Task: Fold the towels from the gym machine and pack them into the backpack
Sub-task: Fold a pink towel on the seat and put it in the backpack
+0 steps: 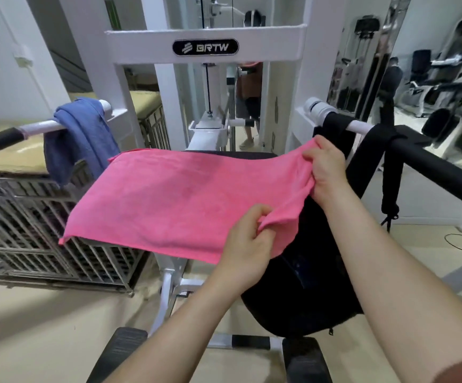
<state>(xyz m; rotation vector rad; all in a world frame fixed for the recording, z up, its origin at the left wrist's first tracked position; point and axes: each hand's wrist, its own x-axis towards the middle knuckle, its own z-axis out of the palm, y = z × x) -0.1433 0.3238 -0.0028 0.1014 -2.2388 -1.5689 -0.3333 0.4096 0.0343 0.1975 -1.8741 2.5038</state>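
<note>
hands [285, 208] pinch fuzzy pink towel [174, 200] spread flat over black backpack [307, 286].

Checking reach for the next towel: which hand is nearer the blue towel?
Left. The left hand grips the pink towel's near corner; the right hand holds its far-right corner, farther from the blue towel.

Beige floor [44, 327]; metal wire cage [44, 230] at left; mirror wall [431, 64] at right.
</note>
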